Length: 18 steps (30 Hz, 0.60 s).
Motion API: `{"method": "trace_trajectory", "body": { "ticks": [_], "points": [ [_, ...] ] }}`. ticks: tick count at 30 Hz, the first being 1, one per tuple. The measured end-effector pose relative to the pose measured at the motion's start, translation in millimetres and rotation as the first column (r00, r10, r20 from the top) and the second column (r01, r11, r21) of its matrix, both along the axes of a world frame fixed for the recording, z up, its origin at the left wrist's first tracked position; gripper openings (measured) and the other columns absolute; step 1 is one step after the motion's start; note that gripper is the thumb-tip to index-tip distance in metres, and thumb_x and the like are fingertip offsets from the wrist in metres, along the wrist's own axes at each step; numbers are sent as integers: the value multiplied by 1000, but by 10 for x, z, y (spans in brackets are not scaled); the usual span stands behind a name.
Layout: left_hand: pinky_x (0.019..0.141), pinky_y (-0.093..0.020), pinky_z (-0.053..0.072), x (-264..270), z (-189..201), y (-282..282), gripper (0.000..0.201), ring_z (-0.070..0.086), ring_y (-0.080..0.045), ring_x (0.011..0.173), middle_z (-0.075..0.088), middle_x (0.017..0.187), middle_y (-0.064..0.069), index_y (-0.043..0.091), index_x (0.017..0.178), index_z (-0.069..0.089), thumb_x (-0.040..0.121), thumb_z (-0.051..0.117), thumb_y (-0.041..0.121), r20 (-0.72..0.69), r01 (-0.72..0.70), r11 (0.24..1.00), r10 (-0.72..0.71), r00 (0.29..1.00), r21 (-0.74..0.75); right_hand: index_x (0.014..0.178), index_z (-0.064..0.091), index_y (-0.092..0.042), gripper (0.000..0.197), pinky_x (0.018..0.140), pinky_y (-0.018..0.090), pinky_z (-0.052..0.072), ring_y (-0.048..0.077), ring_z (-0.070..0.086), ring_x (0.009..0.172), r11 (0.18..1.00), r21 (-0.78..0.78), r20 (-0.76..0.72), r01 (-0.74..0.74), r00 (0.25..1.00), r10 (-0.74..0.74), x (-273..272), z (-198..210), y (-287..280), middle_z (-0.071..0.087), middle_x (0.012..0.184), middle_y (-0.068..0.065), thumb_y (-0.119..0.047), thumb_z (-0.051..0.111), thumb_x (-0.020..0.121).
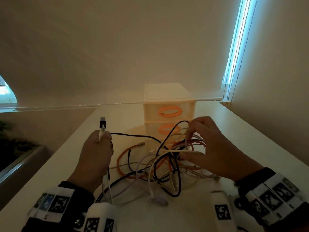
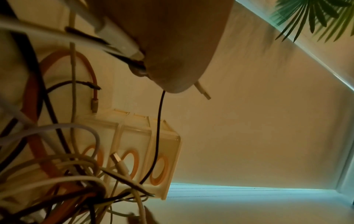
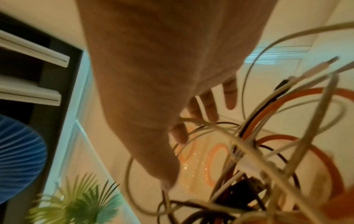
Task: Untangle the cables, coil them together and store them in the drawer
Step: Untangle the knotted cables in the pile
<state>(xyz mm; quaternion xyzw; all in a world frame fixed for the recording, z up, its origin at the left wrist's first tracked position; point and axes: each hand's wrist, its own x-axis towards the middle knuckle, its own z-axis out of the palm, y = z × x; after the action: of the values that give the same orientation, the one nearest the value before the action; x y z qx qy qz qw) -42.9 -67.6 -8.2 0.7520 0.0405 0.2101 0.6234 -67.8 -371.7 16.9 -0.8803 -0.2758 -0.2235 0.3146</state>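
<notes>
1. Left hand (image 1: pixel 96 153): fist closed round 2 cable ends, a black USB plug (image 1: pixel 103 122) and a white plug (image 1: pixel 102 133), both standing up out of the fist. Likely purpose: keeping the freed ends gathered and clear of the knot, so the lengths can be drawn out against a fixed anchor.

2. Right hand (image 1: pixel 215 148): fingers curled among the raised loops on the right of the cable tangle (image 1: pixel 160 161), pinching several light strands. Likely purpose: lifting and spreading loops to find where the held cables cross.

3. Cable tangle: black, white, orange and pale purple cables, still knotted, lying on the white table (image 1: pixel 242 128) between the 2 hands, partly lifted at the right. A black cable (image 1: pixel 130 135) runs from the left fist into it.

4. Drawer unit (image 1: pixel 168 106): cream, 3 drawers with orange handles, all apparently closed, just behind the tangle. Storage not yet begun.

5. Plant (image 2: pixel 314 18): off the table's left side.
</notes>
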Motion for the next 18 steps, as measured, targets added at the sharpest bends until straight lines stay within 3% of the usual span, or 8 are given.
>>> {"method": "trace_trajectory", "body": {
  "ticks": [3,6,9,10,12,14,16,18],
  "points": [
    [50,-29,26,-39,26,-55,26,28,-14,52,34,62,-1,13,84,43,109,40,21,2,16,1000,-16,1000,1,90,58,-24,29,68,12,44,8,55,78,992,93,126,-86,989,74,-218,156,178,54,90,-13,-33,83,77],
    [51,-31,27,-53,27,-62,25,30,-14,54,35,64,-2,14,85,43,108,41,23,3,12,1000,-12,1000,21,75,61,-26,22,52,14,43,9,54,54,995,1,-48,-98,994,98,-395,207,316,60,66,-10,-39,77,83],
    [52,-32,27,-68,41,-63,25,31,-15,54,36,64,-2,14,84,44,108,42,23,15,22,999,-23,1000,25,82,70,-24,10,57,19,49,5,56,57,974,-226,23,21,1000,-16,-448,136,380,60,70,-13,-30,70,90],
    [52,-32,28,-74,48,-67,26,31,-15,53,36,64,-2,14,84,44,108,42,23,20,21,999,-22,1000,35,90,69,-22,3,58,19,51,3,56,61,975,-211,100,76,993,-56,-435,126,357,59,80,-13,-19,68,90],
    [52,-31,28,-75,51,-68,26,31,-15,52,37,63,-2,13,84,45,108,42,22,38,8,998,-11,999,61,95,59,-23,18,54,18,50,3,55,65,979,-97,207,181,966,-158,-403,110,272,52,85,-12,-8,65,87],
    [54,-33,30,-77,50,-71,27,33,-17,54,39,64,-5,13,83,46,108,41,22,53,3,996,-8,999,92,86,54,-31,22,58,23,50,5,56,66,975,-107,121,193,976,-180,-334,81,185,53,79,-14,-13,66,88],
    [56,-36,30,-73,37,-79,27,33,-19,56,39,67,-7,17,82,47,108,41,24,56,2,995,-8,998,104,79,57,-42,23,62,21,52,2,61,72,969,-243,-159,53,983,-94,-291,5,202,59,76,-17,-26,72,88],
    [57,-36,30,-73,30,-86,27,34,-20,58,39,67,-7,19,82,48,108,41,25,50,-4,995,-1,999,99,81,68,-39,9,62,14,48,-5,60,72,948,-319,-348,-23,933,-95,-267,-86,282,59,75,-20,-36,74,86]
  ]
}}
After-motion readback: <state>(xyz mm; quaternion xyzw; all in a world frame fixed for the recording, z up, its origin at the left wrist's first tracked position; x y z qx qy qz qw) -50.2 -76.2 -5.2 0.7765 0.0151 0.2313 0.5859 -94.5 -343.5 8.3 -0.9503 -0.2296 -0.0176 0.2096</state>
